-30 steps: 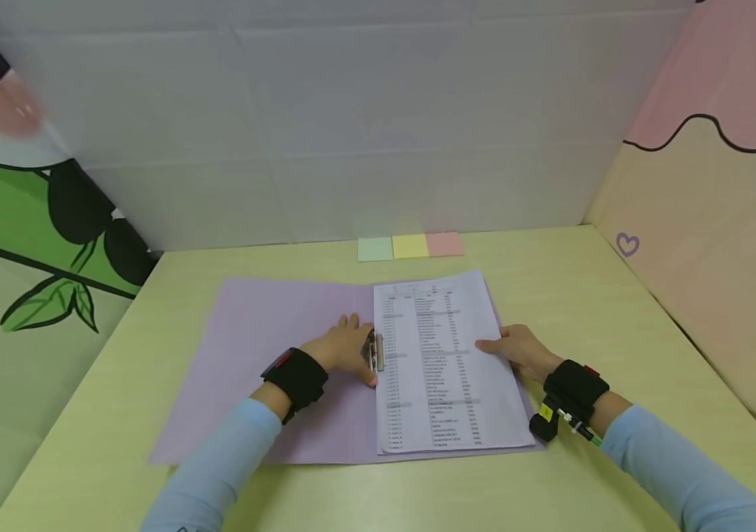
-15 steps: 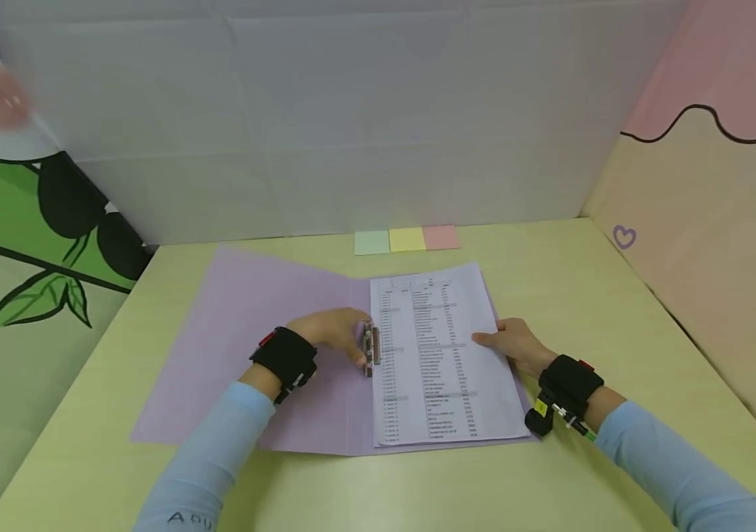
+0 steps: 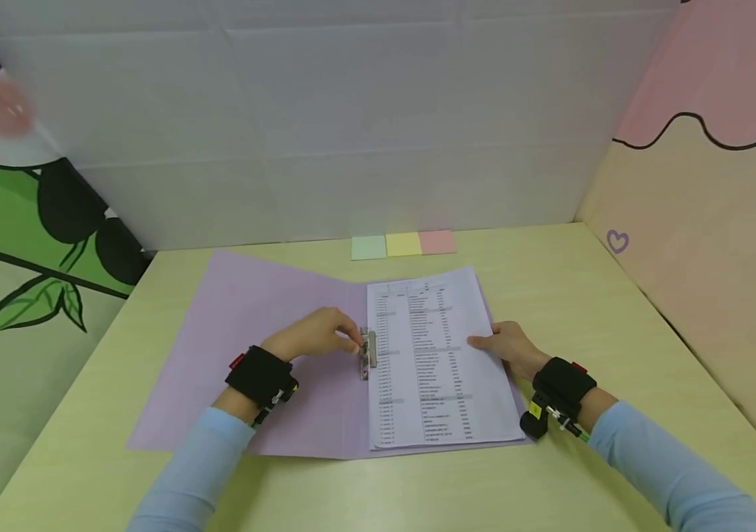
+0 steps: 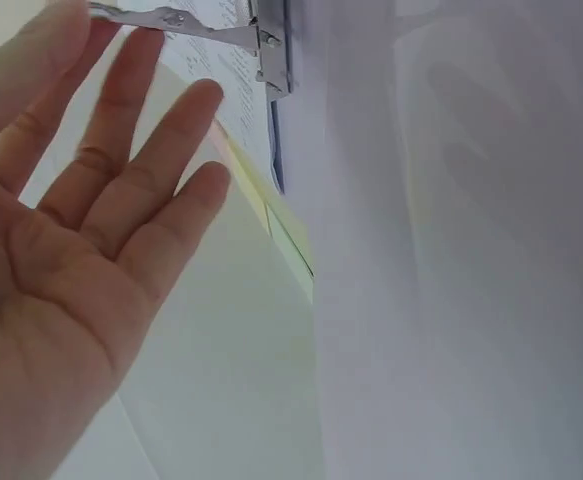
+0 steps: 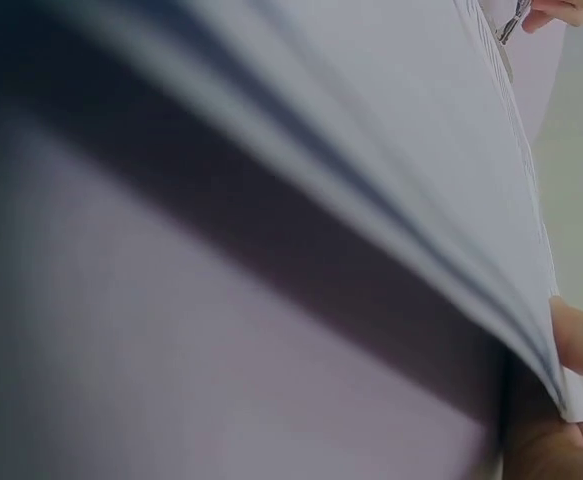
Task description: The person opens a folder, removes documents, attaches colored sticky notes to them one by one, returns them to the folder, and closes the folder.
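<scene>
Papers (image 3: 440, 362) lie right of centre in the head view, on the right half of a purple folder (image 3: 238, 310) spread out on the surface (image 3: 351, 495). The main change over the last second is at the metal clip (image 3: 372, 351) by their left edge. Earlier, the left hand (image 3: 314, 332) covered most of it; now the hand stands to its left, thumb and a fingertip pinching the end of the lever (image 4: 201, 27), the other fingers loosely extended. In the left wrist view the lever sticks out from the clip's base, so the clip is probably not pressing on the sheets at this moment. The folder's left cover also reaches higher up the frame than a second ago and seems tilted up. The right hand (image 3: 516, 347) has hardly shifted: its thumb lies over the right edge of the papers, fingers underneath, keeping them pinched, with a dark gap below the stack in the right wrist view.

Several details are hard to read. The top of the left wrist view cuts into the pinch, the right hand's fingers are largely hidden under the sheets, and the print is too small to make out. How far the papers' edge sits beneath the clip's bar, I cannot tell.
</scene>
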Tool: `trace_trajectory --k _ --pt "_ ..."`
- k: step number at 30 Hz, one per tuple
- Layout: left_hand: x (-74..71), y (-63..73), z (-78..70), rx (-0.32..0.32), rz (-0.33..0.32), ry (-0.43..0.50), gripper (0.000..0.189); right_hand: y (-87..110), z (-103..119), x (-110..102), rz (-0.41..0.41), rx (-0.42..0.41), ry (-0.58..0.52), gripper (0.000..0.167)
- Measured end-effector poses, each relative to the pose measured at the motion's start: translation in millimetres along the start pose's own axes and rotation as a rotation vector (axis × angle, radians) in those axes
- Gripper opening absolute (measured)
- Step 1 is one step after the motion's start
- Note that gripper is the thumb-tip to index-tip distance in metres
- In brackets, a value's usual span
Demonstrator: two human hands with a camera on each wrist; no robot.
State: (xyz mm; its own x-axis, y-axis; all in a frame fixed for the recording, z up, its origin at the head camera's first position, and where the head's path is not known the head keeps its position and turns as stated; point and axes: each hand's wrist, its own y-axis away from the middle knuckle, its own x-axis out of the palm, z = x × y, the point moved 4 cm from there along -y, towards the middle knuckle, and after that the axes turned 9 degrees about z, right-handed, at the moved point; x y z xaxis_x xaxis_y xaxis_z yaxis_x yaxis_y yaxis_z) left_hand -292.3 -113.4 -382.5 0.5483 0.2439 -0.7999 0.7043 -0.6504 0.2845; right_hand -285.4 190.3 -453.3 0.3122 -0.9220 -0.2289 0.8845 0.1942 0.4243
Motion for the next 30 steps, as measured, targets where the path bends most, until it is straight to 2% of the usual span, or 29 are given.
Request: trace_trajectory --k 4,10,15,19,23,30 --pt "-0.7 2.8 -1.6 0.026 -0.033 -0.027 0.007 -0.5 -1 -1 0.001 0.001 -0.002 0.043" --pt "-5.0 5.3 -8.6 0.02 -0.057 -0.093 0.008 0.9 -1 -1 0.015 -0.017 -0.021 0.04" --pt "-13.4 0.4 -11.4 0.019 -0.154 -0.165 0.009 2.8 1 0 0.013 -0.015 -0.02 0.039" --pt "-21.9 -9.8 -6.9 0.001 -0.242 -0.226 0.01 2.3 0 1 0.004 -0.004 -0.01 0.039" --pt "-28.3 -24.6 2.0 -0.046 -0.279 -0.261 0.011 1.3 -1 2 -0.001 0.005 -0.026 0.039" --pt "-27.0 -52.6 19.9 -0.107 -0.262 -0.293 0.01 2.5 -2 1 -0.001 -0.002 -0.037 0.039"
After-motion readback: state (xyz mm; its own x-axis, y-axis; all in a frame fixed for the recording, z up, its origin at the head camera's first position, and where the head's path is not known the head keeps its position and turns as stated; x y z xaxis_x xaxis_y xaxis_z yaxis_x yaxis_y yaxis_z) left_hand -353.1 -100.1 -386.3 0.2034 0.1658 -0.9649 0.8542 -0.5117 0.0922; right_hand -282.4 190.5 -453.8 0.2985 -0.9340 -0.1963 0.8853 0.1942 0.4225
